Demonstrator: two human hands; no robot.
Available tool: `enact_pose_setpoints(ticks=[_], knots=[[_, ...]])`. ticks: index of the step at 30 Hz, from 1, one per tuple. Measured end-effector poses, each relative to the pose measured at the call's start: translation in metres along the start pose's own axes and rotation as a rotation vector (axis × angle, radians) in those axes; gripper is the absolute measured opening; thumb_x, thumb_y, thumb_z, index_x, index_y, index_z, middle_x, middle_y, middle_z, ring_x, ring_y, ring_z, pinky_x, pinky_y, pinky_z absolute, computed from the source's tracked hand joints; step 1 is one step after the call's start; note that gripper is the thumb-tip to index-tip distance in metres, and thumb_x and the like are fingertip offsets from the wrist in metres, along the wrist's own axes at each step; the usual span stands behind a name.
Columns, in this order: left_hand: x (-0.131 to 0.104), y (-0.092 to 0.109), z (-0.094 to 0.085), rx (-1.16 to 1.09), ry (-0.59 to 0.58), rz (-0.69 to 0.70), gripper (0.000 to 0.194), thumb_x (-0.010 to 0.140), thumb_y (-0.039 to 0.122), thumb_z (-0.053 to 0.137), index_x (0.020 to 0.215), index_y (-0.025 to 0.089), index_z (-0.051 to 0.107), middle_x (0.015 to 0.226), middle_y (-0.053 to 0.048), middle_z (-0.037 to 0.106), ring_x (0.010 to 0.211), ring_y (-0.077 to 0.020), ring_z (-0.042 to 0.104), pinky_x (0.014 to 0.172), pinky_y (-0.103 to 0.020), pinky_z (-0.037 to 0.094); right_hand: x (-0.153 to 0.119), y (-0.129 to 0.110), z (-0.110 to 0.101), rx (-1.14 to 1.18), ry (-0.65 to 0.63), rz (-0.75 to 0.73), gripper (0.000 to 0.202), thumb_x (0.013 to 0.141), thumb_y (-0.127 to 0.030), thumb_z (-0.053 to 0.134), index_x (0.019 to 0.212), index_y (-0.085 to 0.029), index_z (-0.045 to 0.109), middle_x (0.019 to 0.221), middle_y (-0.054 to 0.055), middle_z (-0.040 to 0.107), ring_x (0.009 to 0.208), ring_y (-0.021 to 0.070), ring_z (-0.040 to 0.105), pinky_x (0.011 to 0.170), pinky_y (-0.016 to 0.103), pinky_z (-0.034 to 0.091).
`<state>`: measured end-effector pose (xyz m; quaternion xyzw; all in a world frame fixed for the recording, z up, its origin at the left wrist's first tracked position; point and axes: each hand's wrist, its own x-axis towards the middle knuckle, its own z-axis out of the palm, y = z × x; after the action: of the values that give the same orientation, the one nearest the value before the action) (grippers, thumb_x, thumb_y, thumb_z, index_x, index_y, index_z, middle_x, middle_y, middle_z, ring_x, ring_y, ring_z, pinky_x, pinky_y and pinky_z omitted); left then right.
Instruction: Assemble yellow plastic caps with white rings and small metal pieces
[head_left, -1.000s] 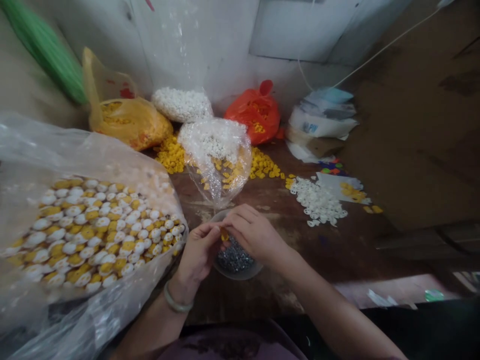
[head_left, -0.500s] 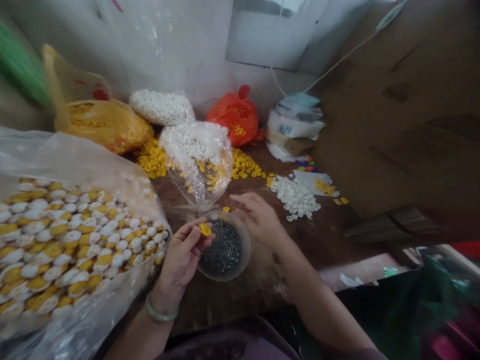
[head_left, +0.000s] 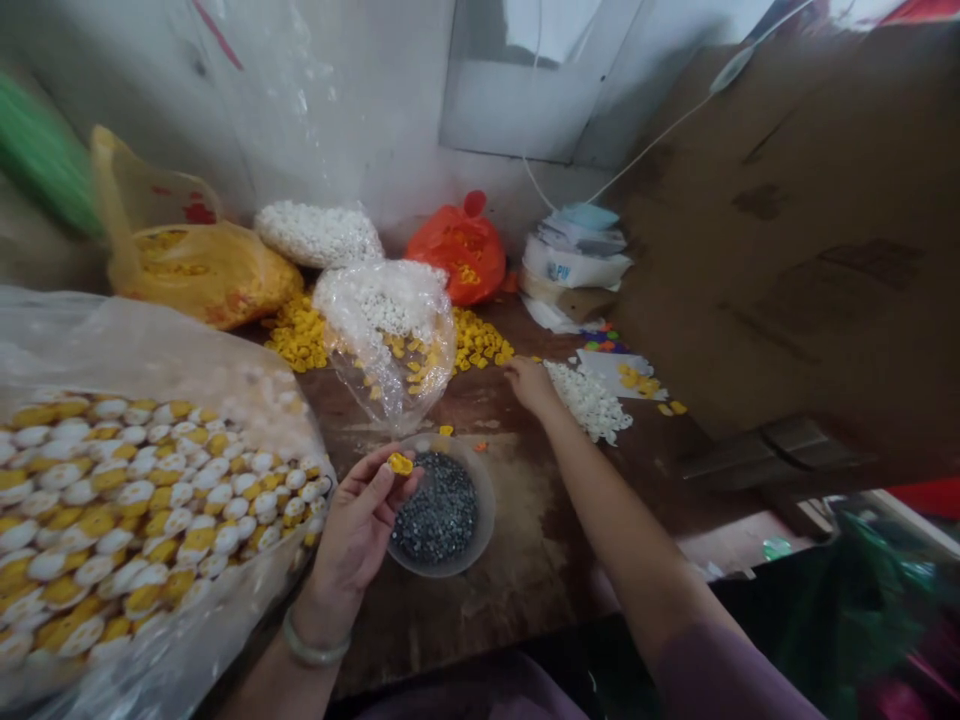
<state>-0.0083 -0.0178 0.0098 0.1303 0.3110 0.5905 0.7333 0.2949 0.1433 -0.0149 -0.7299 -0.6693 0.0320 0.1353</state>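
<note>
A small yellow plastic piece [head_left: 400, 464] is pinched between the thumb and fingers of my left hand [head_left: 361, 515], just above the left rim of a clear round tub [head_left: 487, 510]. Dark shiny bits [head_left: 439, 505] cover the tub's bottom. My right hand [head_left: 532, 388] is stretched out at the table top, between the loose yellow pieces [head_left: 480, 340] and a pile of white pieces [head_left: 592, 402]. Its fingers point down and are mostly hidden, so whether they hold anything does not show. One yellow piece [head_left: 446, 431] lies just behind the tub.
At left, a big clear bag [head_left: 150, 350] is full of yellow-and-white pieces. Along the wall are a yellow bag [head_left: 247, 270], a bag of white pieces [head_left: 319, 232] and a red bag [head_left: 476, 255]. A clear bag [head_left: 390, 340] lies before them. Cardboard [head_left: 787, 260] stands at right.
My right hand has gone from beside the tub, forward and right to the white pile. My left hand still holds the yellow piece by the tub. The view has shifted slightly.
</note>
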Motion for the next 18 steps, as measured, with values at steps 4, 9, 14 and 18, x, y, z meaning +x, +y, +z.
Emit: enact_pose_setpoints(ticks=[4, 9, 14, 18], knots=[[0.001, 0.001, 0.0, -0.005, 0.001, -0.011, 0.033, 0.058, 0.021, 0.088, 0.088, 0.014, 0.076, 0.083, -0.008, 0.078, 0.07, -0.0158, 0.073, 0.064, -0.017, 0.059, 0.031, -0.007, 0.01, 0.001, 0.027, 0.025, 0.023, 0.096, -0.018, 0.055, 0.117, -0.013, 0.061, 0.125, 0.01, 0.058, 0.114, 0.0237, 0.055, 0.099, 0.044, 0.044], [0.001, 0.001, -0.002, -0.027, -0.013, -0.029, 0.032, 0.058, 0.021, 0.088, 0.087, 0.014, 0.076, 0.08, -0.007, 0.077, 0.07, -0.0164, 0.073, 0.064, -0.019, 0.059, 0.039, -0.007, 0.009, 0.046, -0.029, 0.041, 0.015, 0.092, -0.021, 0.064, 0.104, -0.013, 0.064, 0.116, 0.008, 0.061, 0.11, 0.0238, 0.057, 0.098, 0.046, 0.045], [-0.001, 0.001, -0.001, -0.015, -0.055, -0.041, 0.031, 0.059, 0.022, 0.088, 0.087, 0.016, 0.077, 0.086, -0.007, 0.078, 0.07, -0.0157, 0.073, 0.062, -0.019, 0.058, 0.01, -0.023, -0.003, 0.198, -0.069, 0.046, 0.009, 0.082, -0.007, 0.065, 0.091, -0.008, 0.069, 0.102, 0.014, 0.068, 0.103, 0.0266, 0.061, 0.096, 0.042, 0.045], [-0.002, 0.001, 0.002, -0.028, -0.049, -0.047, 0.033, 0.055, 0.02, 0.089, 0.085, 0.015, 0.078, 0.083, -0.008, 0.078, 0.07, -0.016, 0.073, 0.065, -0.02, 0.058, -0.043, -0.067, -0.014, 0.43, -0.138, -0.043, 0.024, 0.092, -0.016, 0.051, 0.109, -0.013, 0.069, 0.095, 0.008, 0.072, 0.088, 0.02, 0.067, 0.084, 0.034, 0.052]])
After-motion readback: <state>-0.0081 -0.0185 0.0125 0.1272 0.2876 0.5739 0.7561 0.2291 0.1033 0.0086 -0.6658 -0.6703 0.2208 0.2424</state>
